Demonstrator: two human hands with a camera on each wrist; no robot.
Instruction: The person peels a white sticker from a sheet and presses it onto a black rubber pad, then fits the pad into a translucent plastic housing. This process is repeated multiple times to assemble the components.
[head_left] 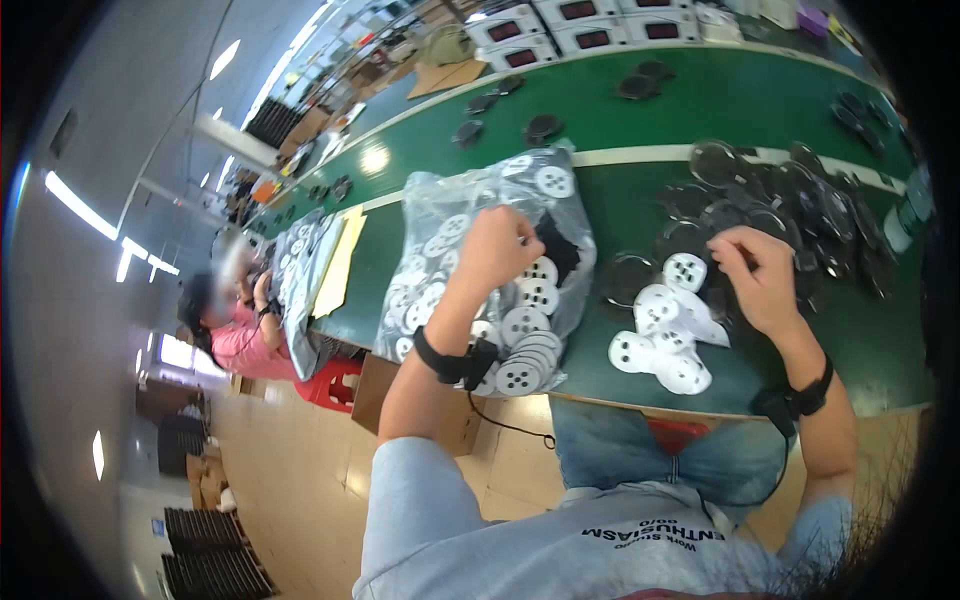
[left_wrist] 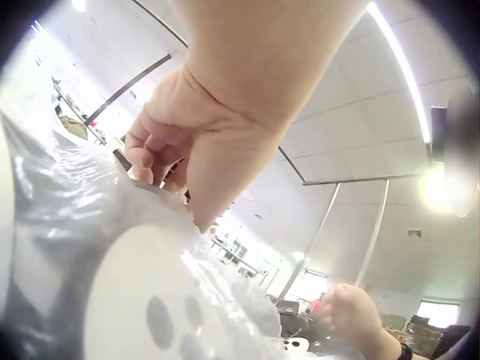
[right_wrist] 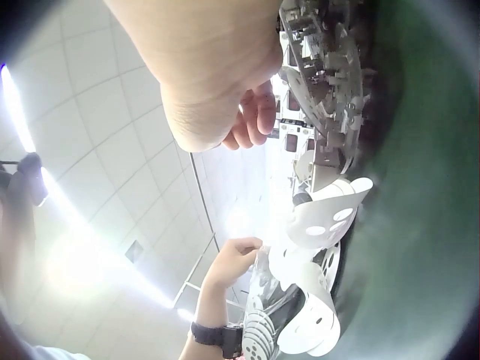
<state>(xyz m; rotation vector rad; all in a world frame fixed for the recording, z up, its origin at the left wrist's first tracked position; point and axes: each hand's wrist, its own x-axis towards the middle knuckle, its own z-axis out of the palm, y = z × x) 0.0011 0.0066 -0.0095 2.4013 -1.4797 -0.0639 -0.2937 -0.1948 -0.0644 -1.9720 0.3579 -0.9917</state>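
My left hand (head_left: 500, 245) is at the opening of a clear plastic bag (head_left: 585, 190), fingers curled, and it grips the bag's edge. White round pieces with dark holes (head_left: 520, 375) fill the bag, several stacked at its near side; one shows large in the left wrist view (left_wrist: 142, 300). A black patch shows inside the bag beside the hand. My right hand (head_left: 758, 275) hovers with loosely curled fingers, nothing visible between them. Just left of it lies a loose heap of thin white holed pieces (head_left: 660, 310), some bent. Dark round parts with clear rims (head_left: 790, 200) are piled behind it.
More dark round parts (head_left: 545, 128) lie scattered on the green table (head_left: 600, 115) beyond a pale strip. Boxed goods (head_left: 590, 35) stand at the back. A yellow sheet (head_left: 340, 260) and another filled bag (head_left: 300, 250) lie left, near a person in pink (head_left: 255, 345).
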